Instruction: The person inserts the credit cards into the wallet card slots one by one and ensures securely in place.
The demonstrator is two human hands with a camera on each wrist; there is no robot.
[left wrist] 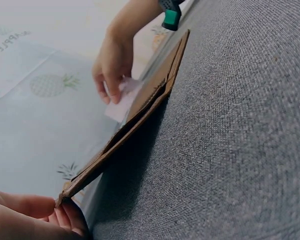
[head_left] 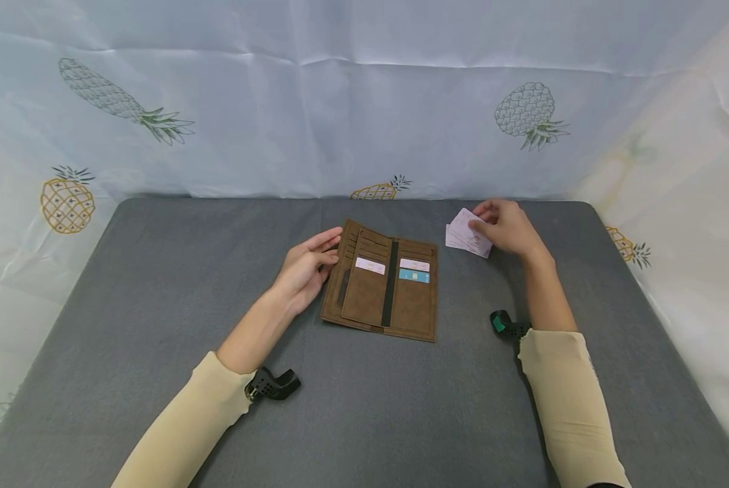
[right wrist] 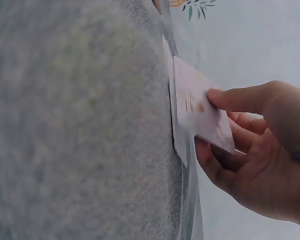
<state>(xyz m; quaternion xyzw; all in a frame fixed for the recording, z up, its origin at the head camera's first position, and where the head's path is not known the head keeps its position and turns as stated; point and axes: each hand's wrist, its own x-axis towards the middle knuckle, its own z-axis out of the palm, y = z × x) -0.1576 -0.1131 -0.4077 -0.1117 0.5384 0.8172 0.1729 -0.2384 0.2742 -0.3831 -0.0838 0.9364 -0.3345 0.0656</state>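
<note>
Pinching a thin, pale pink rectangular card, the right hand sits near the far edge of the grey cloth-covered worktop, to the right of a brown, leather-look folding wallet. This grip is narrow: the thumb presses on the card's printed face while the fingers bend beneath it. The right forearm slants up and leftward out of a cream-coloured fabric sleeve, and the hand turns left at the wrist, fingertips towards the wallet. The held card tilts, partly overlapping a second pale pink card lying below it; whether the two touch is unclear.

The left hand reaches diagonally up and to the right, its grip closed on the wallet's left edge, thumb above and fingers underneath. That edge is raised clear of the worktop, with dark shadow beneath it in the left wrist view.

The wallet lies spread open, well apart from the right hand. A small pink card shows in its left panel; in the right panel, another pink card sits just above a blue card.
</note>
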